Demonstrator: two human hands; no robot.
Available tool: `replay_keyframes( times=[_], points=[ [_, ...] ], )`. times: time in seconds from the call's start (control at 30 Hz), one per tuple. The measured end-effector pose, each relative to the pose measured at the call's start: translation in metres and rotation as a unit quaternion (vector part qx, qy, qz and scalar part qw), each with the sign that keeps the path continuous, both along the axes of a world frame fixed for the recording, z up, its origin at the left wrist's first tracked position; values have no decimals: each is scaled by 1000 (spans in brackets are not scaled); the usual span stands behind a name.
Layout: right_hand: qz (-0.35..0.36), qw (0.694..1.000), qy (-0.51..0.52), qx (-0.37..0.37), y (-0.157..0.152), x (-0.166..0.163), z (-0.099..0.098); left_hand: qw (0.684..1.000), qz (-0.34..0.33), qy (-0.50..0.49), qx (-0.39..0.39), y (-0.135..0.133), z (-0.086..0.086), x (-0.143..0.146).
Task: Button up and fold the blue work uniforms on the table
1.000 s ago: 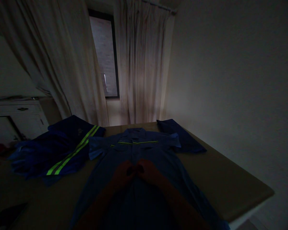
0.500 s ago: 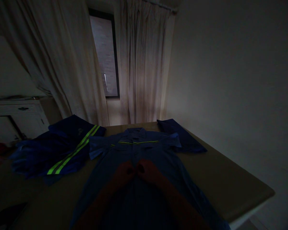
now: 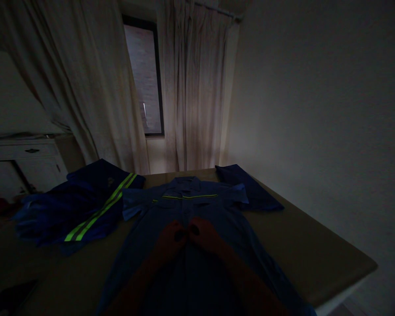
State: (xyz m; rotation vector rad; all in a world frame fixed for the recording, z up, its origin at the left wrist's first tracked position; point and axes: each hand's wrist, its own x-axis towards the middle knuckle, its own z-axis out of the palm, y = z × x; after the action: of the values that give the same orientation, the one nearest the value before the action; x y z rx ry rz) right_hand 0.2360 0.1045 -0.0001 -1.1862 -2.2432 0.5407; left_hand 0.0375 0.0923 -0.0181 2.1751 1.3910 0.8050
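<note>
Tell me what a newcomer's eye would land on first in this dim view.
Probably the yellow-green stripes on the dark blue cloth at the table's left. Next, the blue garment spread in the middle, with the left hand and right hand close together over its front. Behind, the paler window between curtains.

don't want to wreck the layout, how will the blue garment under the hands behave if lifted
The blue garment is probably floppy: soft creases run along one edge. Lifted where the left hand and right hand are, it would likely sag, since it spreads far beyond them. Rolling seems unlikely, as it lies spread on the table.
</note>
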Motion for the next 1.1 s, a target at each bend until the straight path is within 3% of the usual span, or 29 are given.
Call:
replay_keyframes(
  times=[0.23,0.47,0.9,1.1],
  points=[
    [15,1000,26,-6,5,0,-7,999,-4,45,-18,1,-1,1],
    [16,999,48,10,8,-1,-15,999,7,11,-50,3,0,1],
    [20,998,34,49,2,2,-2,997,19,-57,-52,4,-6,1],
    [25,997,44,63,3,-2,-6,999,37,-11,-29,3,-5,3]
  ],
)
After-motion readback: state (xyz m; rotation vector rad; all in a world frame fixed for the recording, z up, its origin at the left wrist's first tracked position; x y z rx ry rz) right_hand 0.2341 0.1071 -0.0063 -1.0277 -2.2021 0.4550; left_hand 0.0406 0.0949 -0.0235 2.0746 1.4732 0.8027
